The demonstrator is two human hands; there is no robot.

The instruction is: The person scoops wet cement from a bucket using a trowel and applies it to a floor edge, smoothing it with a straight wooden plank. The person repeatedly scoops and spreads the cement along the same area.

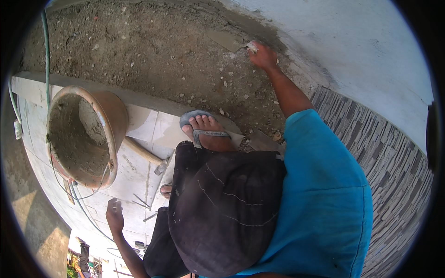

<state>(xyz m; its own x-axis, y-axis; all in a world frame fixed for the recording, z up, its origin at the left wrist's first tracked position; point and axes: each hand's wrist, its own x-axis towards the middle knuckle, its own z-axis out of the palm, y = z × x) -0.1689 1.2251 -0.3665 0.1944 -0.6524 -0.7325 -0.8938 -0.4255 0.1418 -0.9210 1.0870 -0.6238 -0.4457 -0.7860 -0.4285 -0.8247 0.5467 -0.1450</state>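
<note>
My right hand is closed round the handle of a trowel at the upper right, near the foot of the white wall. The flat trowel blade points left and lies on wet grey mortar. Down at the lower left, my left hand hangs with its fingers curled in; pale smears show on them, and I see no object in it. Closest to it is a worn brown bucket with grey mortar inside, tipped toward me in this view, its wire handle hanging down.
Rough, pebbly ground spreads beyond a step of pale tiles. My sandalled foot is on the step's edge. A wooden handle lies beside the bucket. A green hose runs at left; strip stone cladding covers the lower wall.
</note>
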